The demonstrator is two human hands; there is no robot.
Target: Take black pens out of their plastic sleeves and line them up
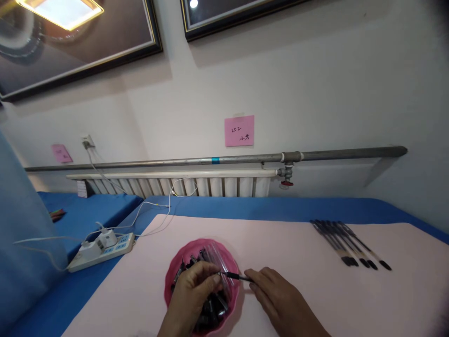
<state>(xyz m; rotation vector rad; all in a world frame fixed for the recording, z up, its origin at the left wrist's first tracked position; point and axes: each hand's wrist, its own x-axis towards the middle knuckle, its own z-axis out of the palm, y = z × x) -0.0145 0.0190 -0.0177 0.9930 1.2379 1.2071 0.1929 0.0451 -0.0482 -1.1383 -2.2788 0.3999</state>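
Observation:
Over a pink scalloped bowl (169, 267), my two hands meet at a slim pen (234, 276) with a black grip section. My right hand (277, 297) is closed around its right part, fingers wrapped along the barrel. At the pen's left end, the thumb and fingers of my left hand (192, 288) pinch a small shiny tip; its exact shape is too small to tell. Below and behind the left hand, the bowl holds several black pen parts (211, 312) and clear plastic tubes (214, 255). Part of the contents is hidden by that hand.
Several dark pens (345, 243) with black ends lie side by side at the right on the pink sheet (280, 243). A white power strip (101, 252) with chargers and cables sits at the left on the blue table cover (224, 206). Behind stands a white radiator (210, 187).

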